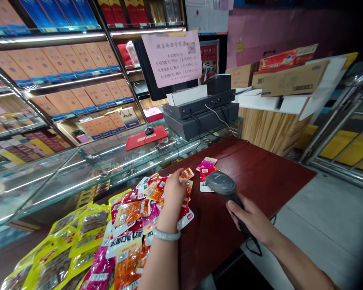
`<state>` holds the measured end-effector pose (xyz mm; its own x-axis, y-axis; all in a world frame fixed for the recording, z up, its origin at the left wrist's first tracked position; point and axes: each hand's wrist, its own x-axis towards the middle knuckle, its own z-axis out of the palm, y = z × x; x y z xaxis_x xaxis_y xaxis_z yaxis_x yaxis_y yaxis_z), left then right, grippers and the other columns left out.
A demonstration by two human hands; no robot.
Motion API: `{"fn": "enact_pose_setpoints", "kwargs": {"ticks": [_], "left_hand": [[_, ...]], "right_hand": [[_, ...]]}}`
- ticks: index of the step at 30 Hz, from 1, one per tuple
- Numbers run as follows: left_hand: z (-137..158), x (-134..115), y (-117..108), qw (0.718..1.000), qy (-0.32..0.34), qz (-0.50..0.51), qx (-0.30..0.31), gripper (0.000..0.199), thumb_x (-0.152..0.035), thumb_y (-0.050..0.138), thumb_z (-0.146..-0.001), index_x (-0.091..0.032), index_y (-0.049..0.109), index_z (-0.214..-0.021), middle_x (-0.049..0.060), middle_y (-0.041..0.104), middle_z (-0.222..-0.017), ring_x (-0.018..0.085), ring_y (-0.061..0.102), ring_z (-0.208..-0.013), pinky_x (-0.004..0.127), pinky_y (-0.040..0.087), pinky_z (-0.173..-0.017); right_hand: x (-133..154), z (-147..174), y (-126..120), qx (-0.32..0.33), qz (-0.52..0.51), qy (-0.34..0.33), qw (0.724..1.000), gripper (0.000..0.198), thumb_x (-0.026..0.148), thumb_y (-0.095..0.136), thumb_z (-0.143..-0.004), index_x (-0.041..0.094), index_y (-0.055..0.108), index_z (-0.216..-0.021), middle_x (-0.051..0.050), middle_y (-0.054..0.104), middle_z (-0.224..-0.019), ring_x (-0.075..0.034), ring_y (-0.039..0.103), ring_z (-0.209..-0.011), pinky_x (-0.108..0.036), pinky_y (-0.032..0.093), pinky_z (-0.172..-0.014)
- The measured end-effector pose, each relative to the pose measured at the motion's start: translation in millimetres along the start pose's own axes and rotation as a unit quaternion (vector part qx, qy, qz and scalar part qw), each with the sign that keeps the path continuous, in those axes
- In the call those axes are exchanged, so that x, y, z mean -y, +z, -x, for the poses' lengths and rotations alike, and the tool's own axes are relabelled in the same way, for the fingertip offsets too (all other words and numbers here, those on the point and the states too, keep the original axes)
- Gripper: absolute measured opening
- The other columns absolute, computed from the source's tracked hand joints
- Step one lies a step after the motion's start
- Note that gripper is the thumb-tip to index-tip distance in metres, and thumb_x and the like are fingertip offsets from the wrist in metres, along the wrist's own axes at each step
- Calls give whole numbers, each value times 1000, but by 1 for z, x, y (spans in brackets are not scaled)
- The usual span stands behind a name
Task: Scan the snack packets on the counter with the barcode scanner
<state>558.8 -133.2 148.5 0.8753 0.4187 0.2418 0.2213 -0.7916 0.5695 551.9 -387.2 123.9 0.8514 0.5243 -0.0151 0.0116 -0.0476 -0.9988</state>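
Observation:
My right hand (251, 215) is wrapped round the handle of a dark grey barcode scanner (222, 183). The scanner's head is above the tabletop, close to a red and white snack packet (205, 179) and a pink packet (207, 162). On the right side of a heap of snack packets (133, 211), my left hand (174, 187) has its fingers bent at an orange snack packet (188, 193). It seems to pinch this packet, though the fingertips are partly hidden. Larger yellow packets (90, 225) lie to the left.
A glass display counter (87, 161) borders the dark red table (278, 173). Behind stand a monitor with a pink paper sign (174, 58) and a cash drawer (199, 119). A red mat (146, 137) carries a mouse. Cardboard boxes (293, 78) and a metal railing (332, 125) are at right.

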Motion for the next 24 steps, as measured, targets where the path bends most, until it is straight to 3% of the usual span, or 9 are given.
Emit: {"fn": "enact_pose_setpoints", "kwargs": {"ticks": [3, 5, 8, 12, 15, 18, 24], "left_hand": [[5, 5, -16, 981, -31, -192, -6, 37, -36, 63, -83, -18, 65, -115, 14, 65, -117, 31, 56, -116, 43, 39, -102], [9, 5, -19, 965, -49, -258, 20, 43, -49, 62, -81, -17, 68, -108, 17, 64, -114, 35, 54, -115, 47, 39, -99], [14, 1, -18, 952, -46, -300, 39, 57, -61, 60, -77, -14, 66, -108, 20, 61, -118, 38, 50, -116, 49, 38, -96], [16, -3, -19, 943, -47, -318, 89, 65, -64, 65, -70, -13, 63, -110, 21, 59, -121, 38, 49, -119, 48, 37, -97], [15, -4, -22, 940, -41, -316, 124, 59, -60, 68, -68, -14, 64, -106, 21, 62, -118, 38, 52, -117, 48, 37, -98], [13, -5, -21, 953, -44, -273, 122, 55, -54, 71, -70, -15, 60, -107, 19, 68, -105, 35, 61, -106, 43, 41, -90], [9, -5, -11, 991, -76, -37, 99, 51, -49, 74, -71, -22, 53, -110, 7, 70, -93, 23, 66, -82, 27, 41, -65]], "right_hand": [[-1, -1, 0, 7, -2, 3, 1000, 35, 56, 52, -92, 21, 50, -90, 7, 46, -59, -10, 44, -47, -23, 41, -47], [-1, -1, 0, 10, -4, 5, 1000, 36, 57, 52, -92, 21, 50, -89, 7, 46, -58, -10, 44, -46, -23, 41, -46], [-3, -1, 1, 10, -1, 6, 1000, 37, 57, 52, -92, 21, 49, -88, 7, 46, -57, -10, 45, -45, -23, 41, -46], [-3, 0, 3, 22, 0, 10, 1000, 37, 58, 51, -92, 21, 48, -89, 8, 46, -54, -10, 44, -44, -24, 40, -45], [-1, 0, 5, 30, 1, 9, 1000, 39, 59, 52, -91, 21, 47, -90, 9, 45, -53, -10, 43, -43, -24, 39, -45], [3, 1, 5, 28, 2, 7, 1000, 39, 59, 52, -91, 21, 47, -89, 8, 46, -53, -10, 43, -44, -24, 39, -45], [9, 3, 4, 38, -26, 9, 999, 39, 58, 52, -91, 20, 47, -87, 8, 45, -56, -9, 42, -46, -22, 39, -46]]}}
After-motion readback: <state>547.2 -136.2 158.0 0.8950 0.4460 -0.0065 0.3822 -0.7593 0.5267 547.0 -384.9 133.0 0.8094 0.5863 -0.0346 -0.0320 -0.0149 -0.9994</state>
